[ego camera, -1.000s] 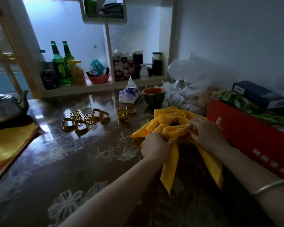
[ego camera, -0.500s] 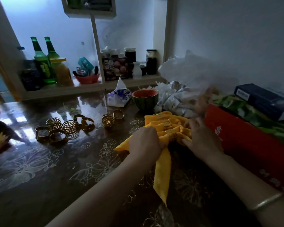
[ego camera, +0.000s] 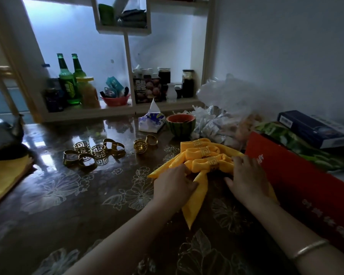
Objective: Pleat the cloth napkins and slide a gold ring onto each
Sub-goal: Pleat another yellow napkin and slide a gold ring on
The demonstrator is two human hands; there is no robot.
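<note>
I'm at home, at my dining table, a glossy dark tabletop printed with pale flowers (ego camera: 68,195). At its far edge stands a white wooden shelf unit (ego camera: 115,111) holding two green glass bottles (ego camera: 65,80), dark lidded jars (ego camera: 188,83) and a red plastic bowl (ego camera: 115,100). Near it sit a soft tissue pack (ego camera: 151,122), a watermelon-patterned bowl (ego camera: 180,125) and crinkled plastic snack bags (ego camera: 226,100). A metal kettle (ego camera: 2,133) sits far left.

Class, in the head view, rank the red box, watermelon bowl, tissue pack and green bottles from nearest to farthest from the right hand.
1. red box, just right of the right hand.
2. watermelon bowl, beyond the napkins.
3. tissue pack, left of the bowl.
4. green bottles, on the far-left shelf.
</note>
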